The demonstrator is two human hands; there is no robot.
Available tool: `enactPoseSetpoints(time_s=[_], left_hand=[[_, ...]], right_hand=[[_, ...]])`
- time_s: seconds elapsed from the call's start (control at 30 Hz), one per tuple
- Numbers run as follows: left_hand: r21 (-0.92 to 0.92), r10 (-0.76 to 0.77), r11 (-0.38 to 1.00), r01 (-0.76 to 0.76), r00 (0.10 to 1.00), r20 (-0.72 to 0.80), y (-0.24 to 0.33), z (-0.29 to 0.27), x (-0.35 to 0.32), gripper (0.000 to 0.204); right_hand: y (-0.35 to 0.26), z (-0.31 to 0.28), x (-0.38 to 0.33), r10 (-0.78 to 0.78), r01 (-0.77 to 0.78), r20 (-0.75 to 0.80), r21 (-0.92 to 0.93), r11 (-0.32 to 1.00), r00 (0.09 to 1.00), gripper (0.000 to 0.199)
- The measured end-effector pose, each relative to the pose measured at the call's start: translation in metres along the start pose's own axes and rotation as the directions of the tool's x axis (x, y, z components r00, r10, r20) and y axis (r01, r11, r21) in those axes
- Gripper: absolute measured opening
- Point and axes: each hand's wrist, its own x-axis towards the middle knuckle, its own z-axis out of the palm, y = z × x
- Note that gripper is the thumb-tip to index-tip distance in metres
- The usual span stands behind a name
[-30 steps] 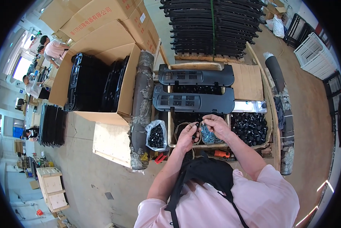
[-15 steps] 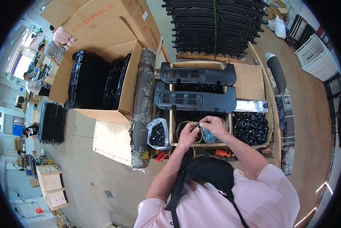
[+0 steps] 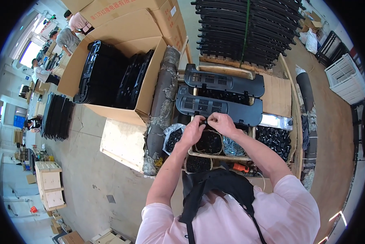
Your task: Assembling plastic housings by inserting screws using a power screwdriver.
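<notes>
My left hand and my right hand meet fingertip to fingertip, both pinching a small black part. They hover at the near edge of a long black vented plastic panel, which lies across the wooden bench. A second similar panel lies just behind it. Right below my hands is a round bowl of small black parts. Beside it sits a bowl of silvery screws.
A clear bag of black pieces, a bin of black knobs and an orange tool flank the bowls. A big cardboard box of black panels stands left, a strapped black stack behind. Other people work far left.
Both hands rose from over the bowls to the near panel's edge and came together on the small black part.
</notes>
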Motion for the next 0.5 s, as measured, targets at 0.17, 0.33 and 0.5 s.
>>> enactPoseSetpoints(time_s=[0.17, 0.33, 0.5], left_hand=[[0.316, 0.212, 0.927, -0.204, 0.977, 0.01, -0.008, -0.035, 0.023, 0.029], [0.445, 0.137, 0.884, -0.144, 0.989, 0.047, -0.011, -0.044, 0.032, 0.03], [0.41, 0.142, 0.901, -0.138, 0.99, 0.02, -0.021, -0.04, 0.032, 0.031]], right_hand=[[-0.007, 0.024, 0.028, -0.102, 0.096, -0.149, -0.05, 0.994, 0.983, 0.019], [-0.011, 0.035, 0.036, -0.127, 0.105, -0.217, -0.108, 0.989, 0.968, 0.015], [-0.004, 0.041, 0.036, -0.21, 0.168, -0.186, -0.221, 0.961, 0.96, 0.013]])
